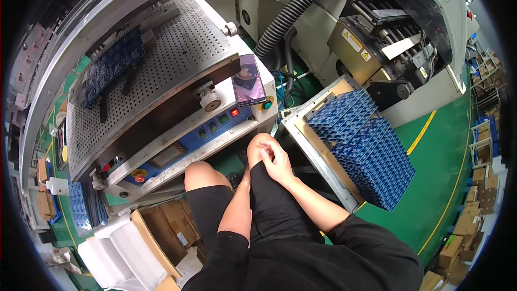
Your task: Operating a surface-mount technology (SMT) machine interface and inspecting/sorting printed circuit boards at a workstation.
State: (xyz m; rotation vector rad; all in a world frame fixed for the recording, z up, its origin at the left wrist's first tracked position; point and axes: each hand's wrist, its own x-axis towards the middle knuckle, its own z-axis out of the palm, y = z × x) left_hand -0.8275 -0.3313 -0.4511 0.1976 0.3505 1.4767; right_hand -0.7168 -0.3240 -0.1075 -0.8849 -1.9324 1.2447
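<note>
My right hand [276,163] rests on my right knee, its fingers loosely curled with a gap toward the thumb. Nothing shows in its grasp. My left forearm [237,207] reaches down between my legs, and the hand at its end is hidden by my right knee. In front of my knees stands a machine with a perforated metal top [175,48]. A blue circuit board panel [114,64] lies tilted at its far left. A phone [249,81] with a lit screen leans at the machine's right corner.
Stacked blue lattice-like boards [371,151] sit on a metal-framed stand [323,167] to my right. A ribbed black hose [296,11] runs to a larger machine at back right. An open cardboard box [161,231] stands at lower left. A red emergency button [139,175] projects from the front panel.
</note>
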